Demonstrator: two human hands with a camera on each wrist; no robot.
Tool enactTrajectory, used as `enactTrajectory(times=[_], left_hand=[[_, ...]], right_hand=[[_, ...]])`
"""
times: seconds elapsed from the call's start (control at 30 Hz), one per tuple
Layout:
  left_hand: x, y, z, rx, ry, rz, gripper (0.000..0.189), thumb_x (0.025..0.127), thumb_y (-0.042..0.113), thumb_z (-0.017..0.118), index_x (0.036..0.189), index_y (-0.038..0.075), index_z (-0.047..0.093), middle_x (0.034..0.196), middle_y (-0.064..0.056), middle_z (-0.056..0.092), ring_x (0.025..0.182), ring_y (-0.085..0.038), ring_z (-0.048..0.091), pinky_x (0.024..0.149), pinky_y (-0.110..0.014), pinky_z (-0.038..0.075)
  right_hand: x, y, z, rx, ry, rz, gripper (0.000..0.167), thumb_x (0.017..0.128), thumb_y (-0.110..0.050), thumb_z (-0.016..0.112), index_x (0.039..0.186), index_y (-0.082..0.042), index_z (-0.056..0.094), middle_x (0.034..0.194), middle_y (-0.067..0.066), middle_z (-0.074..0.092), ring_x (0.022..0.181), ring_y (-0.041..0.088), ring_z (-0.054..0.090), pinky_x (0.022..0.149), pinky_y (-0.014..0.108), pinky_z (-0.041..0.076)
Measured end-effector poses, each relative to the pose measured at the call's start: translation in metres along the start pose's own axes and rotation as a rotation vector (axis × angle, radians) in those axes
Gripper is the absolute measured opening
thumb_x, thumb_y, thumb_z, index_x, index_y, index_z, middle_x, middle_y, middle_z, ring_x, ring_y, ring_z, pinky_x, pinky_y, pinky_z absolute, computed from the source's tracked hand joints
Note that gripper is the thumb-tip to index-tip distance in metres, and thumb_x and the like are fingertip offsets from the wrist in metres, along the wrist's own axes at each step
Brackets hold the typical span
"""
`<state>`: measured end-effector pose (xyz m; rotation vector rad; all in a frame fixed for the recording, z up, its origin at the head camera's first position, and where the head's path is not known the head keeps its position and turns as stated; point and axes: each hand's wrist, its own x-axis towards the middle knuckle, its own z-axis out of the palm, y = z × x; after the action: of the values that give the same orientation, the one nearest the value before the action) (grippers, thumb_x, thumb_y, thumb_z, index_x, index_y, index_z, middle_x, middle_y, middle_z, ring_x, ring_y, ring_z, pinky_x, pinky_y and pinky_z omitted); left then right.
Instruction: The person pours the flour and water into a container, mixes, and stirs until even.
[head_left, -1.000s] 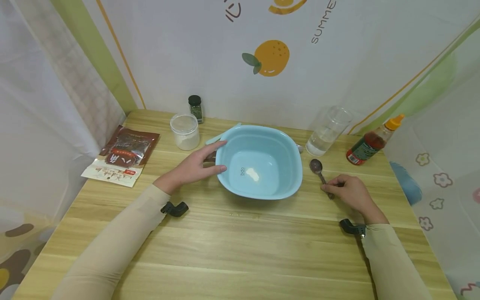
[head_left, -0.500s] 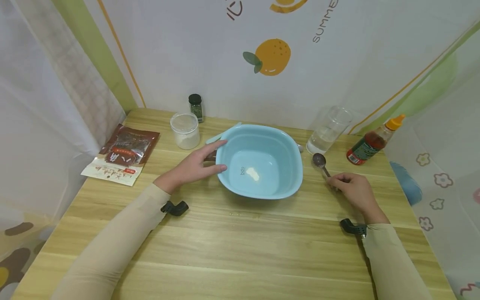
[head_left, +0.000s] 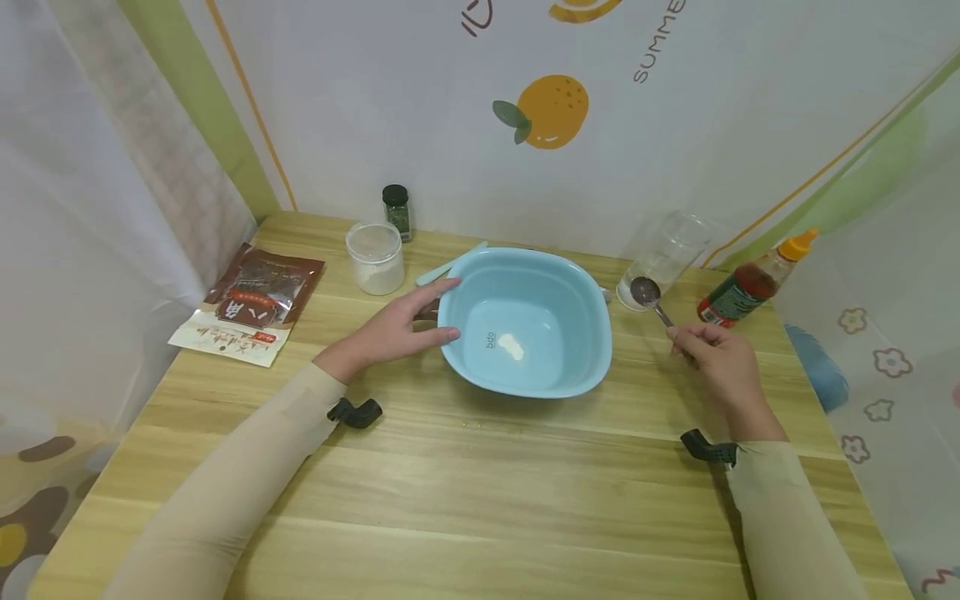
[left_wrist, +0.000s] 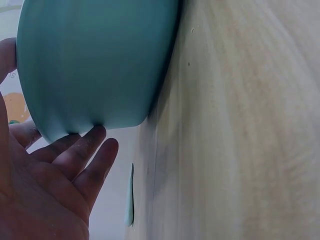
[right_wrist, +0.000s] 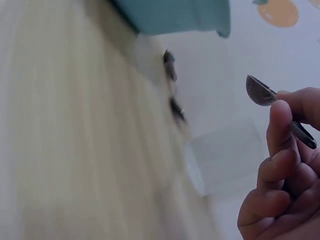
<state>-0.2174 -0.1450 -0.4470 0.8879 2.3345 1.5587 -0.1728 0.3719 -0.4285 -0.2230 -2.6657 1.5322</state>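
A light blue basin (head_left: 551, 333) with a white powdery patch on its floor stands mid-table. My left hand (head_left: 390, 333) holds its left side, thumb and index fingertip at the rim. In the left wrist view, other fingers (left_wrist: 85, 145) press against the outer wall. My right hand (head_left: 716, 362) pinches the handle of a small, deep-bowled spoon (head_left: 645, 291), raised over the table. In the head view, the spoon's bowl overlaps the lower part of a clear glass (head_left: 678, 242) with some liquid in it. The right wrist view shows the spoon bowl (right_wrist: 260, 91) facing up.
Behind my left hand stand a clear jar of white powder (head_left: 377, 267) and a small black-capped jar (head_left: 397, 212). A brown-and-cream packet (head_left: 251, 304) lies far left. A red sauce bottle (head_left: 750, 283) stands right of the glass. A pale green handle (head_left: 442, 268) shows behind the basin.
My right hand has lifted the spoon off the table and moved it up toward the glass. The left hand keeps its place on the basin.
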Motion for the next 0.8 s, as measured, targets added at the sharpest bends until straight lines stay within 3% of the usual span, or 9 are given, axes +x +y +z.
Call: enactTrajectory(times=[0.2,0.43,0.8], left_hand=[[0.0,0.0,0.0,0.01,0.005,-0.006,0.084,0.106,0.023,0.078,0.175,0.008,0.032,0.174,-0.017,0.042,0.143,-0.037,0.062,0.119,-0.051,0.053],[0.0,0.001,0.0,0.005,0.003,-0.008,0.085,0.106,0.025,0.078,0.175,0.009,0.032,0.173,-0.017,0.043,0.144,-0.037,0.062,0.119,-0.052,0.053],[0.0,0.001,0.001,0.002,-0.002,0.004,0.085,0.106,0.023,0.078,0.175,0.007,0.031,0.175,-0.018,0.04,0.144,-0.039,0.061,0.118,-0.051,0.053]], right_hand=[[0.003,-0.021,0.004,0.059,0.008,-0.038,0.039,0.107,-0.04,0.078,0.102,-0.001,0.077,0.084,-0.009,0.067,0.083,0.017,0.05,0.068,0.026,0.045],[0.012,-0.055,0.024,0.344,0.022,-0.117,0.022,0.103,-0.019,0.084,0.1,0.002,0.079,0.079,-0.005,0.072,0.075,0.016,0.052,0.066,0.022,0.048],[0.023,-0.096,0.055,0.456,0.027,-0.206,0.013,0.101,-0.012,0.084,0.097,0.001,0.083,0.078,-0.001,0.071,0.072,0.013,0.057,0.061,0.019,0.05]])
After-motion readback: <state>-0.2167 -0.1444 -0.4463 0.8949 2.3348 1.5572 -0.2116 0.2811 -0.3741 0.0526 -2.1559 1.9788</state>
